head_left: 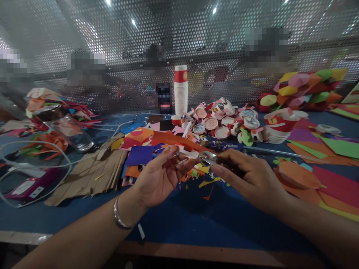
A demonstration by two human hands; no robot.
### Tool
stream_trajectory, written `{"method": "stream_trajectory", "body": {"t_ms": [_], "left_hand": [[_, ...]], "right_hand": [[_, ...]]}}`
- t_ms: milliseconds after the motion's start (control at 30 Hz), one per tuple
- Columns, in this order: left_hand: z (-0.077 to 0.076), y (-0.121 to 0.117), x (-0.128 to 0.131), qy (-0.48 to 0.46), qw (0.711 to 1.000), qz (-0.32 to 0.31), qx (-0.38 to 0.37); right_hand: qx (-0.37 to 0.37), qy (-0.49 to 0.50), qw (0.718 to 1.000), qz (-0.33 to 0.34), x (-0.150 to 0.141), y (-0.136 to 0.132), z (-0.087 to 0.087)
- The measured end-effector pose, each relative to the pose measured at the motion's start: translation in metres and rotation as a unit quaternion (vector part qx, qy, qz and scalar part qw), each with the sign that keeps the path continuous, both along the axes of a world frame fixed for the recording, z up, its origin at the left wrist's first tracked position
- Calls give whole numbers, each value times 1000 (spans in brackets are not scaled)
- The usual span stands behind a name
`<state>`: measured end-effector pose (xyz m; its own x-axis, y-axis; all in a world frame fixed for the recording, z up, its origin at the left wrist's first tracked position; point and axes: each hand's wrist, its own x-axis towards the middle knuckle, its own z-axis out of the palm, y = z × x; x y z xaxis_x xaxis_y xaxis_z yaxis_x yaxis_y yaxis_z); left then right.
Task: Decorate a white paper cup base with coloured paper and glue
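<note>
My left hand (161, 175) is palm up over the blue table (182, 220), a silver bangle on its wrist. Its fingers pinch a small white and red paper piece (188, 151). My right hand (248, 175) comes in from the right, closed around small metal scissors (209, 157). The blades point left and meet the paper piece between the two hands. Small coloured paper scraps (206, 179) lie on the table just under the hands. The scissor handles are hidden inside my right fingers.
A tall stack of paper cups (181, 91) stands at the back centre, beside a pile of cut cup pieces (221, 121). Coloured paper sheets (331, 179) cover the right side. Brown cardboard (92, 173), a glass jar (74, 132) and a white cable (36, 164) lie left. A perforated screen closes the back.
</note>
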<state>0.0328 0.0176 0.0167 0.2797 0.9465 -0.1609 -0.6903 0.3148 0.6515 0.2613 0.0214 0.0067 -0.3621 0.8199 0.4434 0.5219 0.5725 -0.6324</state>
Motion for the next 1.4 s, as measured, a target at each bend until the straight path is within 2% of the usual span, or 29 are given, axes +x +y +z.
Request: {"method": "stream_trajectory", "body": {"t_ms": [267, 600, 833, 1167, 1400], "left_hand": [[1, -5, 7, 14, 999, -1, -37], [-3, -9, 11, -10, 993, -73, -88], [-7, -11, 13, -38, 993, -84, -69], [-6, -12, 14, -43, 994, -83, -57], [-3, -14, 16, -15, 997, -81, -15]], "right_hand": [[-29, 15, 999, 32, 1, 0, 0], [-14, 30, 999, 39, -1, -3, -1], [25, 20, 999, 38, -1, -3, 0], [26, 19, 999, 37, -1, -5, 2], [22, 20, 999, 43, 0, -6, 5]]}}
